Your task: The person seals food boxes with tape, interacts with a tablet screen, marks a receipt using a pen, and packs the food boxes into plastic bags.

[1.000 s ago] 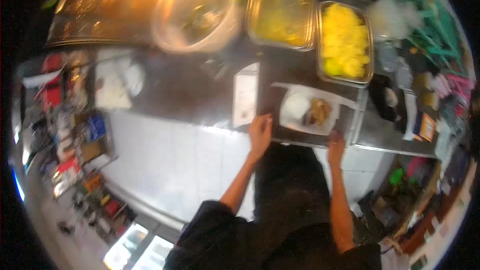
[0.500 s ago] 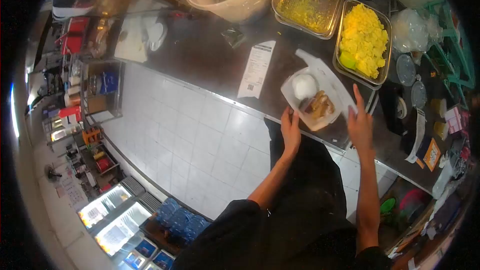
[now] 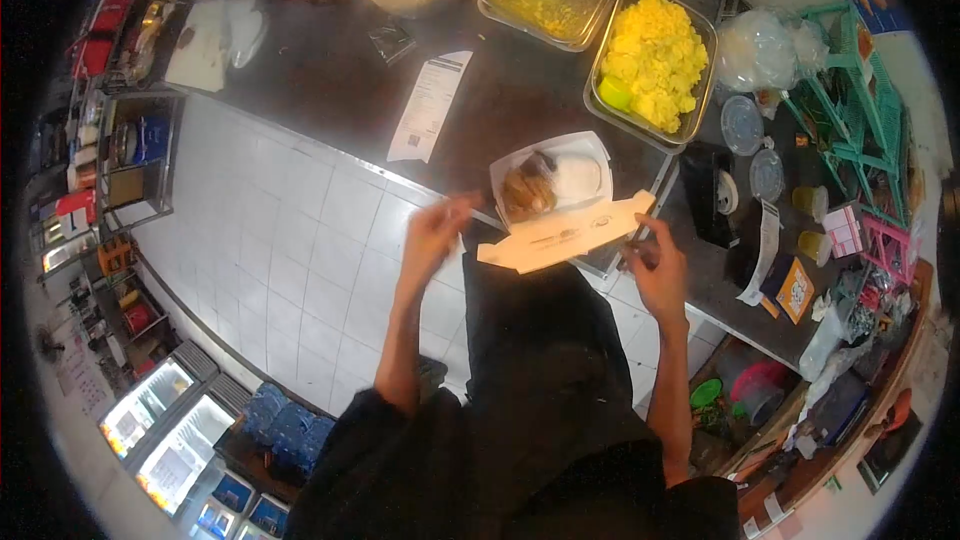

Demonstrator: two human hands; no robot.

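Here, left to right: flat printed receipt [image 3: 430, 105] on the dark, smooth surface [image 3: 310, 70]. Left hand [image 3: 437, 232] half open, fingers loosely curled, seemingly empty, just left of the carton [image 3: 591, 145]. Carton, pale folded card, at the surface's near edge: rough brown pieces [image 3: 527, 192] left, smooth white mound [image 3: 578, 180] right. Food is in; lid [image 3: 565, 237], a stiff printed flap, slants out nearward, not yet shut. Right hand [image 3: 660, 275] half open, fingertips at the lid's right end, no closed grip visible. Far right, lumpy yellow food [image 3: 657, 60] in a clear tray [image 3: 632, 129].
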